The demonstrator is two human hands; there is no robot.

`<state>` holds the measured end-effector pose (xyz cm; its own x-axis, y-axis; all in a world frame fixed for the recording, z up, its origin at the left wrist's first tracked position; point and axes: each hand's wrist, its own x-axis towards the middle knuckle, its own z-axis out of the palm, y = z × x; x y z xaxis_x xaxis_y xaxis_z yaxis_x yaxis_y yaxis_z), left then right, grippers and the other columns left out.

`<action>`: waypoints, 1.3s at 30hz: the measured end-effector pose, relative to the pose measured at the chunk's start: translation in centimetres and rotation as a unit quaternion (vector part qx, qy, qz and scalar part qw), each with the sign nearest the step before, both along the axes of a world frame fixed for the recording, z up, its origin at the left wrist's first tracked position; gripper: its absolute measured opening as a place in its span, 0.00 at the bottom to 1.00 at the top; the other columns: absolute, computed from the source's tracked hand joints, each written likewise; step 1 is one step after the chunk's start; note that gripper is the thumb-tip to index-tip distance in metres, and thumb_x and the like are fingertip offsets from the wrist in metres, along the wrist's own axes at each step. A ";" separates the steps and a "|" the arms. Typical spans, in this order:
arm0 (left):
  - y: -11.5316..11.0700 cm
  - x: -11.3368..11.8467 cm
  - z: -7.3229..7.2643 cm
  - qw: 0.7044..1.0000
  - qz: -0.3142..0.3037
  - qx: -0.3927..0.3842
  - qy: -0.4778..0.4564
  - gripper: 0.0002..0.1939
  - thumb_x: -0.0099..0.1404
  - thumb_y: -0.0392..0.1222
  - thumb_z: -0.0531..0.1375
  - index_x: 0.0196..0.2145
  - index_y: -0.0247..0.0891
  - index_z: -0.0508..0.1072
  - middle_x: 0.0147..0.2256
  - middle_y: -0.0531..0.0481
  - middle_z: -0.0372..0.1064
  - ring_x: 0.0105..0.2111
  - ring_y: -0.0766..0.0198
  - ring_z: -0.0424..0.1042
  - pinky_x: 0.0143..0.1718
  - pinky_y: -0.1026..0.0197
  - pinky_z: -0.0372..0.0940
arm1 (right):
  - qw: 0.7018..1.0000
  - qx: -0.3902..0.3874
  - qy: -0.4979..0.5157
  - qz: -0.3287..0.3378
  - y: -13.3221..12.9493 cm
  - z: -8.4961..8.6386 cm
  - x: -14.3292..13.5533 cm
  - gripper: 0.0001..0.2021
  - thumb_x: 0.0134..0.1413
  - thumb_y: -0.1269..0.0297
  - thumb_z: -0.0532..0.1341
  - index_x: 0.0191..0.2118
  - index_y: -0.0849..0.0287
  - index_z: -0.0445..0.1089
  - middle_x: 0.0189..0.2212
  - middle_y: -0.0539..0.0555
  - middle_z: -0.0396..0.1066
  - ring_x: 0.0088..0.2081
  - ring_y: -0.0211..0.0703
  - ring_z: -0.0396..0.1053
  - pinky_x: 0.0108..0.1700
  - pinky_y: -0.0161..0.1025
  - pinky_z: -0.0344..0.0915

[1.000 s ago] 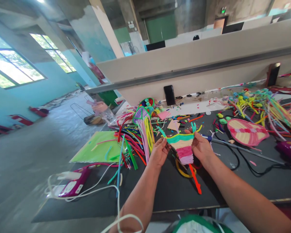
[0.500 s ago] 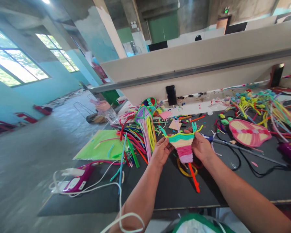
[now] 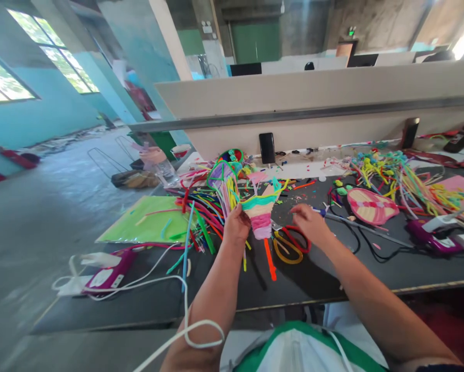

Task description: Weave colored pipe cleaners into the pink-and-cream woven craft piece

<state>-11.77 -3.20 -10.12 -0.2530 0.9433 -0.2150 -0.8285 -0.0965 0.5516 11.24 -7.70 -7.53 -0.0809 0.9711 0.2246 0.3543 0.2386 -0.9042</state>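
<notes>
My left hand [image 3: 237,226] pinches the left edge of a striped pipe-cleaner piece [image 3: 261,219]. It is wide at the top, tapers downward in teal, cream, pink and lilac bands, and has an orange-red stem hanging from its tip. Teal and yellow ends stick out at its upper corners. To the right, apart from the piece, is my right hand [image 3: 312,223], its fingers loosely bent with nothing visible in them. Below and between the hands lie scissors [image 3: 289,253] with one yellow and one red handle loop, their blades partly hidden behind the piece.
Loose pipe cleaners [image 3: 206,219] and a green sheet [image 3: 146,219] lie left. A purple-framed pipe-cleaner piece [image 3: 222,174] and a phone [image 3: 267,148] stand behind. A pink-edged oval piece [image 3: 372,205], cables and a purple power strip [image 3: 435,237] lie right. White cable crosses my left forearm.
My right hand has let go of the striped piece and moved away from it. The piece, now in my left hand alone, has shifted left and tilted, uncovering the scissors. The view has turned right.
</notes>
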 end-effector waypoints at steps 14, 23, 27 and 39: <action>-2.6 1.0 2.3 0.982 -0.128 0.126 0.064 0.12 0.52 0.39 0.66 0.34 0.33 0.75 0.26 0.48 0.74 0.27 0.61 0.74 0.35 0.58 0.66 | 0.898 0.019 -0.426 0.109 -2.8 -2.9 -0.7 0.26 0.52 0.70 0.55 0.59 0.59 0.56 0.48 0.61 0.68 0.48 0.49 0.69 0.47 0.40 0.62; -3.1 1.3 2.7 0.970 -0.157 0.156 0.105 0.11 0.51 0.39 0.67 0.33 0.32 0.75 0.25 0.49 0.73 0.25 0.63 0.73 0.31 0.61 0.66 | 0.861 0.015 -0.501 0.091 -2.0 -2.6 -1.5 0.28 0.41 0.75 0.57 0.54 0.70 0.61 0.45 0.68 0.70 0.48 0.54 0.68 0.48 0.42 0.60; -3.3 1.4 2.8 0.970 -0.157 0.161 0.096 0.10 0.52 0.39 0.66 0.33 0.33 0.75 0.26 0.49 0.73 0.26 0.63 0.73 0.32 0.60 0.67 | 0.846 0.001 -0.527 0.086 -2.2 -1.9 -1.6 0.24 0.45 0.69 0.57 0.52 0.66 0.64 0.43 0.67 0.71 0.46 0.55 0.69 0.44 0.43 0.62; -3.1 0.9 2.9 0.979 -0.135 0.135 0.076 0.11 0.51 0.40 0.65 0.32 0.33 0.73 0.25 0.49 0.72 0.26 0.60 0.73 0.34 0.58 0.66 | 0.952 -0.240 0.033 0.189 -1.2 -1.3 2.1 0.22 0.40 0.67 0.59 0.47 0.56 0.63 0.30 0.48 0.70 0.25 0.37 0.66 0.27 0.36 0.67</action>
<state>-10.92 -6.33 -7.18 0.0044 0.9974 0.0715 -0.7544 -0.0436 0.6550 13.33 -8.88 -8.78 -0.4459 0.8676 -0.2200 0.2641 -0.1073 -0.9585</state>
